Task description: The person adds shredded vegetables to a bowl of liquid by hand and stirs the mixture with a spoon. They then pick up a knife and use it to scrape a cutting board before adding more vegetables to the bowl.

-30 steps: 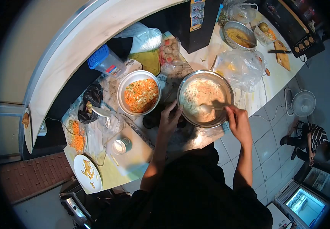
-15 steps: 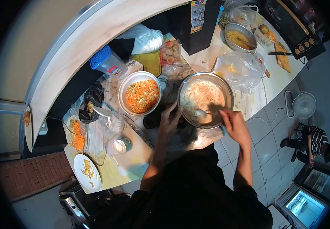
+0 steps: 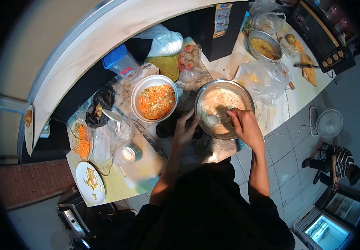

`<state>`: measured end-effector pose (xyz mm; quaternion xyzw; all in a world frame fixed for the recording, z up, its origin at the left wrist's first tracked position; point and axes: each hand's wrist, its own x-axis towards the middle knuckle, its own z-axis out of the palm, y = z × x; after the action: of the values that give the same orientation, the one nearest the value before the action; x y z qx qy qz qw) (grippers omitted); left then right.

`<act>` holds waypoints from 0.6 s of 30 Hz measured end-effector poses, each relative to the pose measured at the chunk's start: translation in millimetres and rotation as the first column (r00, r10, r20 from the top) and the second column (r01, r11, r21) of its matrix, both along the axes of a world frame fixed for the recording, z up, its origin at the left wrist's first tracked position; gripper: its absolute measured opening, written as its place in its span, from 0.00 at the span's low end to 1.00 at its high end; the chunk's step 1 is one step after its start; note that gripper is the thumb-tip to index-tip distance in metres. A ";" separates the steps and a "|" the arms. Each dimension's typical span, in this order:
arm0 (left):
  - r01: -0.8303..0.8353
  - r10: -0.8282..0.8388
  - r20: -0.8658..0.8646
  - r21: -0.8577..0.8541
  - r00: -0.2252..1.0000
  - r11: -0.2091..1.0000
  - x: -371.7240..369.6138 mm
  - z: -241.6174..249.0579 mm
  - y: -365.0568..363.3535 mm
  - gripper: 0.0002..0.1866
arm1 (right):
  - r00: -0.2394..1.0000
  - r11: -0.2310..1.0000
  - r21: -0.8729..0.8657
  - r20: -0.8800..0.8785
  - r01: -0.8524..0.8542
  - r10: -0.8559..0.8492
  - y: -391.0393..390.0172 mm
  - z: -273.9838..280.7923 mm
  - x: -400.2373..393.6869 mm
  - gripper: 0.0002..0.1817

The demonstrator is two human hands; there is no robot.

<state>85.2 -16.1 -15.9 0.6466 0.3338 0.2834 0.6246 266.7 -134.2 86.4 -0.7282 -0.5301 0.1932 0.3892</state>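
Note:
A steel bowl (image 3: 250, 92) holds a pale, creamy mixture (image 3: 219, 100). My right hand (image 3: 245, 128) is closed around the handle of a spoon (image 3: 213, 120), whose head rests in the mixture at the lower left inside the bowl. At the bowl's left rim is my left hand (image 3: 186, 127), its fingers on the outer side, holding the rim. Left of the steel bowl stands a white bowl (image 3: 135, 100) with shredded orange and white vegetables (image 3: 157, 102).
A white plate (image 3: 100, 193) with scraps and a jar (image 3: 130, 154) are at the left. Behind lie a plastic bag (image 3: 263, 81), a colander (image 3: 253, 50), a knife on a cutting board (image 3: 309, 75) and a blue-lidded container (image 3: 123, 64). Someone sits (image 3: 342, 164) at the far right.
My right hand has moved left and slightly up, over the bowl, with the spoon. The spoon's head has shifted slightly left and up. The whole view has shifted a little.

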 end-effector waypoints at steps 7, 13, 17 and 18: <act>-0.038 0.021 0.077 0.223 0.997 0.974 2.0 -11.0 3.4 0.25 | 0.982 0.972 0.205 0.128 0.114 -0.142 16.3 -33.1 17.5 0.11; -0.026 0.032 0.093 -0.067 0.995 0.997 0.4 -1.6 -0.1 0.26 | 0.947 0.974 0.048 0.230 0.219 -0.224 -21.4 -2.7 23.3 0.12; -0.133 0.146 0.053 -0.207 0.988 0.969 7.0 5.9 -12.9 0.23 | 0.927 0.920 -0.117 0.034 0.374 -0.372 -44.9 -3.8 7.8 0.18; -0.193 0.188 0.067 0.086 0.980 0.977 8.6 -7.3 -12.5 0.23 | 0.940 0.931 -0.128 0.038 0.340 -0.338 -50.1 -13.7 6.1 0.19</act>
<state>93.8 -28.6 -23.2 0.6313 0.3624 0.3757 0.5736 272.8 -184.3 72.7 -0.8345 -0.3854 0.1522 0.3631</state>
